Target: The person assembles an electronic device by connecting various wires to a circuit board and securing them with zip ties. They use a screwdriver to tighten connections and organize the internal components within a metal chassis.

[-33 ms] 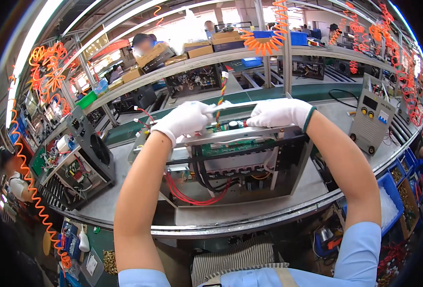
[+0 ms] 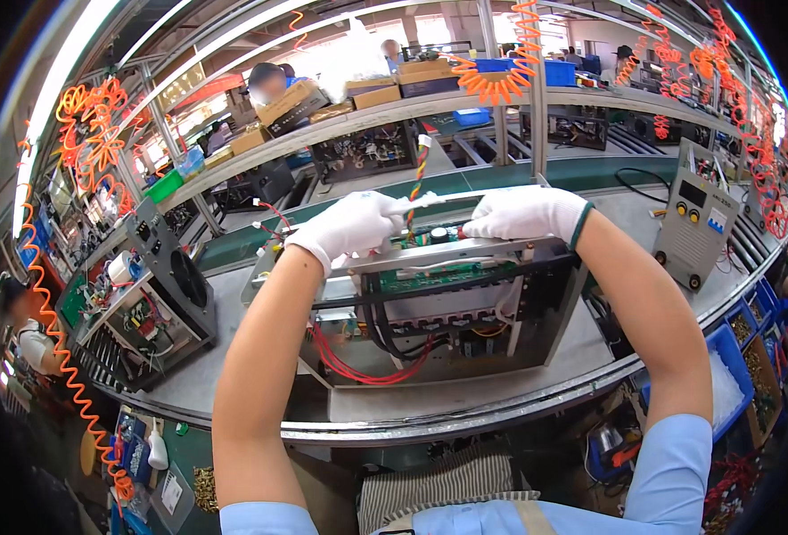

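Worktop point(image 2: 394, 407) nearest on my feed, unit point(image 2: 447, 304) on it, long axis left to right, open wired side facing me, right hand point(image 2: 523, 214) curled at its top, left hand point(image 2: 351, 225) curled beside upright twisted wires point(image 2: 420, 171), what either grips I cannot tell.

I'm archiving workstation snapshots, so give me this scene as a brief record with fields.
left hand: white-gloved left hand, at the central unit's top; exact grip unclear
right hand: white-gloved right hand, also at its top; exact grip unclear
central unit: open grey metal-framed electronic unit with a green circuit board
wiring: red looped cables hanging in front; twisted multicoloured cable upright between the hands
left side: open electronic unit with dark panel
right side: grey box-shaped metal unit
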Demonstrator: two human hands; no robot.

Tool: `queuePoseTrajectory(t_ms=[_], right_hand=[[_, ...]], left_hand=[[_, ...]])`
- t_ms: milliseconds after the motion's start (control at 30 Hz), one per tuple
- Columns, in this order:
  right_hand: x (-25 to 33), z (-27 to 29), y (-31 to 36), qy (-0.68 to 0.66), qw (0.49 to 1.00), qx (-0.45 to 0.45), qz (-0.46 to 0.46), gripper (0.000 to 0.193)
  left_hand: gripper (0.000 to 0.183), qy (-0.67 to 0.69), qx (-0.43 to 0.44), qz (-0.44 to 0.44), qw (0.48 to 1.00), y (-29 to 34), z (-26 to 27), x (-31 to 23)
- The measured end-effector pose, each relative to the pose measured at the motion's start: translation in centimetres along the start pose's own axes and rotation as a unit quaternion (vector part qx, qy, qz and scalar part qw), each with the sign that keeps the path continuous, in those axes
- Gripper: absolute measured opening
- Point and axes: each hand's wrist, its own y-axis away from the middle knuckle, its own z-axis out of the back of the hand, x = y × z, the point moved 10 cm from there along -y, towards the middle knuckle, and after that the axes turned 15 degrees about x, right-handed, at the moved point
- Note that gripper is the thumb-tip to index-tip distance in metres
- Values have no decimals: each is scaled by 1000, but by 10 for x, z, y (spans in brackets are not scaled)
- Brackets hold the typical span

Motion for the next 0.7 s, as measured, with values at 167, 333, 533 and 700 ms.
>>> queuePoseTrajectory(t_ms=[167,333,533,700], right_hand=[[-14,-19,-5,-179,983,31,-5,50],[-16,-25,-9,-160,984,72,-43,57],[-23,-36,-11,-282,948,148,0,55],[-37,-32,-6,-288,949,88,-88,47]], left_hand=[[22,52,56,-59,995,-7,-7,16],[24,70,17,-96,993,-10,-13,12],[20,48,69,-101,991,-15,-21,-10],[20,-3,115,-65,991,-11,-22,-24]])
